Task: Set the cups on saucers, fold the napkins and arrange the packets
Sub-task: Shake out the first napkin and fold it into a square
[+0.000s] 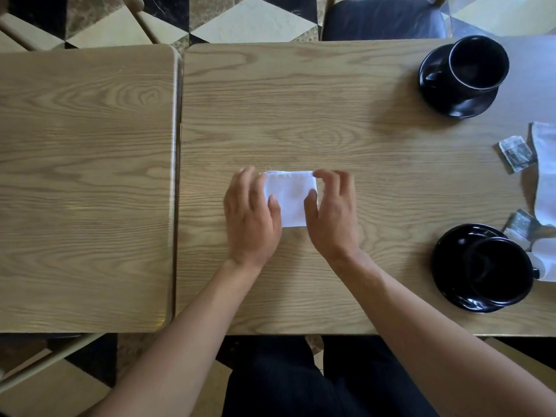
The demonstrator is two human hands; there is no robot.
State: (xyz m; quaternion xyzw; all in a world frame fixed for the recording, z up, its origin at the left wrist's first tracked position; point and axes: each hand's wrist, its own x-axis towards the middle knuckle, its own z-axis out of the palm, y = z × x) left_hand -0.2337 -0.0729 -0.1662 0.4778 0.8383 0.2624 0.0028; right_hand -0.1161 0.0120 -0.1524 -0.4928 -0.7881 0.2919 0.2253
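Observation:
A small white napkin, folded into a rectangle, lies flat in the middle of the wooden table. My left hand rests on its left edge with relaxed fingers. My right hand touches its right edge, fingers loosely bent over the top corner. At the far right a black cup stands on a black saucer. Nearer to me a second black cup sits on its saucer. Two grey packets lie between them beside another white napkin.
A second wooden table adjoins on the left with a narrow gap. A dark-cushioned chair stands at the far side. Checkered floor tiles show beyond the tables. My dark trousers are visible below the near edge.

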